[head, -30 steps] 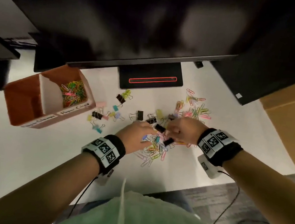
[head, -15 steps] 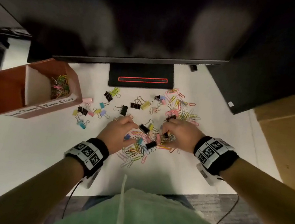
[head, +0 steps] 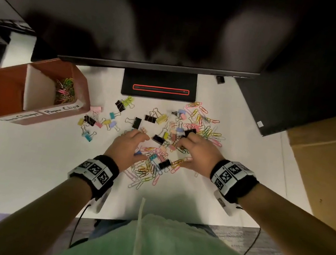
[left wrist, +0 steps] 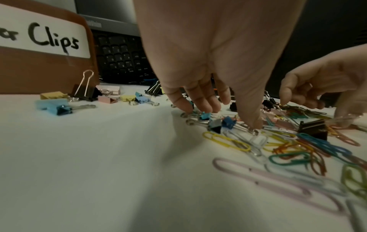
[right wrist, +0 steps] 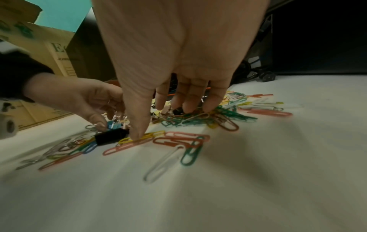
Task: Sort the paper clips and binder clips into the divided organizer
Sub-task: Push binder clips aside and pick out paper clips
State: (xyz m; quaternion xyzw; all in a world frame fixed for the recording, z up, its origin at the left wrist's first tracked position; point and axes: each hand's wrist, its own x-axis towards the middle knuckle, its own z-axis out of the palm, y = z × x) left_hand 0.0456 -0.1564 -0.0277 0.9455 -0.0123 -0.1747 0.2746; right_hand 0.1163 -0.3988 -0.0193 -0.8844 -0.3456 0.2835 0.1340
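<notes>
A brown divided organizer (head: 82, 91) stands at the back left; its right compartment, labelled Paper Clips, holds coloured paper clips (head: 65, 91). Loose paper clips (head: 148, 171) and binder clips lie mixed on the white table (head: 28, 161). My left hand (head: 143, 147) (left wrist: 226, 117) reaches down onto the pile with straight fingers, its thumb on a clear paper clip (left wrist: 256, 138). My right hand (head: 180, 154) (right wrist: 164, 121) spreads over the pile too, its thumb pressing a yellow paper clip (right wrist: 143, 136). A black binder clip (head: 164, 164) (right wrist: 110, 138) lies between the thumbs. Neither hand holds anything.
More binder clips (head: 96, 121) lie near the organizer, more paper clips (head: 204, 121) at the back right. A monitor base (head: 159, 85) stands behind the pile, a keyboard (left wrist: 123, 59) beyond it. A cardboard box (head: 330, 163) borders the right. The table's front edge runs close to my body.
Both hands have drawn a little toward me across the pile and spread their fingers wider. Some clips have shifted under them. Nothing has been lifted.
</notes>
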